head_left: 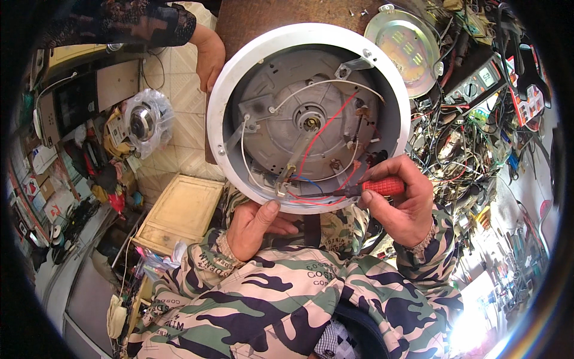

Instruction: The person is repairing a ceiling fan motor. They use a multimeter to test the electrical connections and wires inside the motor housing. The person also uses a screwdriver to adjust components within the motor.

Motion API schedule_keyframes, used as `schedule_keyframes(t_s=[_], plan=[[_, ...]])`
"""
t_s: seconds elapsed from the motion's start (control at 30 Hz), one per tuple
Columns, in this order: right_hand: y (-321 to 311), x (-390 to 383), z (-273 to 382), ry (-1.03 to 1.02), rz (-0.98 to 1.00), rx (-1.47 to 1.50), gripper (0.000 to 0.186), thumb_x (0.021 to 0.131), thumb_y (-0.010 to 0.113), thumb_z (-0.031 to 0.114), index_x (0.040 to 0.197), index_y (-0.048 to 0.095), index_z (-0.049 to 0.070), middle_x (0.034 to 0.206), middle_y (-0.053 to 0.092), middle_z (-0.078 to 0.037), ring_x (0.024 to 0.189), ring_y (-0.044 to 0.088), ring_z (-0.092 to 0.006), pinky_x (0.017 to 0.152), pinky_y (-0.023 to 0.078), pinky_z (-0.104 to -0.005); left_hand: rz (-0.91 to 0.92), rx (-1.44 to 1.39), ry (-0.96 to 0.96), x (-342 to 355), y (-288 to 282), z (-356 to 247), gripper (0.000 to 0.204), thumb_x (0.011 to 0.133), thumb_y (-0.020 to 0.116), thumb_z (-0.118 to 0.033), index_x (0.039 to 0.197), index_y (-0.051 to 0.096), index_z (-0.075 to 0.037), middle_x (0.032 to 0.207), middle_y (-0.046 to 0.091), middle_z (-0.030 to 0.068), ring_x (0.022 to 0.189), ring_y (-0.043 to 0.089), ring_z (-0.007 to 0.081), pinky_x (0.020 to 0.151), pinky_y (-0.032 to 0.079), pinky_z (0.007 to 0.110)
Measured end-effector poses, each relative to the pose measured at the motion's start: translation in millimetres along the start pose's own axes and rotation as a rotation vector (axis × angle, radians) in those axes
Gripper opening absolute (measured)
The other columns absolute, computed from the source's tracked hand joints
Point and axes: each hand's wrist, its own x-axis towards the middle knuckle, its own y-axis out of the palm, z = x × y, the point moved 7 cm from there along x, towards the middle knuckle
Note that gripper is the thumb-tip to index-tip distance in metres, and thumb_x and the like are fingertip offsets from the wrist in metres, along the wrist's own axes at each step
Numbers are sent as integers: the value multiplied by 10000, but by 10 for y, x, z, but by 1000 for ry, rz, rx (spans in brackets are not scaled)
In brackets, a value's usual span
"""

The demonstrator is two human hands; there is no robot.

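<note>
A round appliance housing [216, 113] with a white rim, which looks like an upturned rice cooker, lies open-side up before me. Inside are a grey metal base [272, 78], red, white and blue wires, and a metal bracket [294, 160] running out from the centre. My left hand [254, 226] grips the near rim, thumb on top and fingers partly hidden beneath. In my right hand [403, 206] is a screwdriver [382, 187] with a red handle. Its dark shaft points left across the near inside edge, close to the bracket's outer end; the tip's exact contact is hard to see.
Another person's hand [210, 60] rests by the housing's far left rim. A round metal cover [406, 51] lies at the far right of the brown tabletop [245, 15]. Tangled cables [445, 146] and a multimeter [475, 87] crowd the right. A wooden stool [179, 212] stands left.
</note>
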Motion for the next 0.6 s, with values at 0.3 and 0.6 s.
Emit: schedule_keyframes(t_s=[0.3, 0.6], plan=[[47, 19, 26, -36, 6, -32, 244, 844, 770, 50, 1029, 627, -22, 897, 701, -87, 830, 694, -133, 759, 547, -273, 15, -10, 3, 8, 1, -18, 659, 1075, 480, -519, 1313, 584, 86, 1118, 721, 218, 946, 755, 253, 813, 609, 319], [109, -12, 215, -161, 48, -178, 225, 844, 756, 14, 1022, 622, -23, 912, 698, -116, 816, 712, -163, 739, 562, -287, 14, -31, 16, 12, -1, -8, 640, 1074, 491, -510, 1317, 583, 74, 1116, 720, 211, 955, 753, 252, 814, 603, 319]])
